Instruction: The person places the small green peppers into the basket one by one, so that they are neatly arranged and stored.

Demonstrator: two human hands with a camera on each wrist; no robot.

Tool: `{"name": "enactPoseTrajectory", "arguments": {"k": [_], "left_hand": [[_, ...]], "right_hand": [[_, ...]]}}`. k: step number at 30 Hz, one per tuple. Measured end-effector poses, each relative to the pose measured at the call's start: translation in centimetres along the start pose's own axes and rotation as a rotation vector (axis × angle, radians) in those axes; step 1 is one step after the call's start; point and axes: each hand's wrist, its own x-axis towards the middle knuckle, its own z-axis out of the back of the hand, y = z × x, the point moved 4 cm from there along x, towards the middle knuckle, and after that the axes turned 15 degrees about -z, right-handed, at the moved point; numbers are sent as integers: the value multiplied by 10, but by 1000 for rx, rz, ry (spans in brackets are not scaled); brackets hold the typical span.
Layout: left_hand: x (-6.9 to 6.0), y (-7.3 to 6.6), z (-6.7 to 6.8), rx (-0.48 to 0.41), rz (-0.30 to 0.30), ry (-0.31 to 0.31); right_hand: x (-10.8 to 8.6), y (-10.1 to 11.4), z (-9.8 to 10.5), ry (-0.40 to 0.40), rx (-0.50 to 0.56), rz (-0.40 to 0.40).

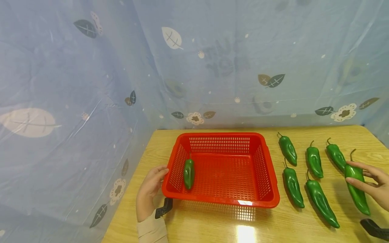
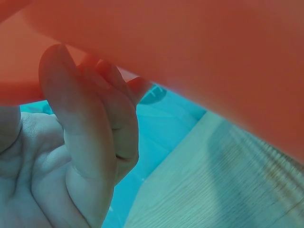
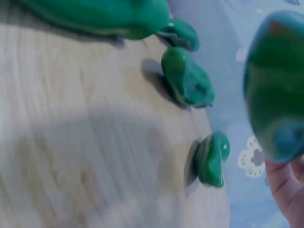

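Note:
My right hand (image 1: 375, 180) holds a green chili pepper (image 1: 355, 189) between thumb and fingers at the right of the table. In the right wrist view this pepper (image 3: 278, 85) hangs above the tabletop, with part of the hand (image 3: 287, 190) below it. My left hand (image 1: 151, 184) grips the left rim of a red plastic basket (image 1: 220, 201). Bent fingers (image 2: 90, 133) meet the rim from below in the left wrist view. Inside the basket, near its left wall, lies one green chili pepper (image 1: 189, 173).
Several more green peppers lie right of the basket, among them a front one (image 1: 322, 202), a back one (image 1: 287, 150) and one (image 1: 335, 155) beside the held pepper. A patterned blue sheet (image 1: 212, 67) hangs behind and left of the wooden table (image 1: 206, 222).

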Motion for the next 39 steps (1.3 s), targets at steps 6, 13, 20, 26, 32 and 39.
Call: {"name": "enactPoseTrajectory", "arguments": {"k": [6, 13, 20, 26, 32, 39], "left_hand": [[1, 1, 1, -11, 4, -3], [2, 0, 1, -17, 5, 9], [1, -1, 0, -19, -3, 20], [1, -1, 1, -23, -22, 27], [0, -1, 1, -18, -29, 46], [0, -1, 0, -21, -24, 46]], "right_hand": [[5, 15, -5, -23, 10, -44], [8, 47, -15, 11, -43, -70], [16, 72, -26, 67, -56, -80], [27, 94, -39, 109, -54, -59], [35, 118, -52, 173, -2, -45], [41, 143, -66, 218, 7, 43]]}}
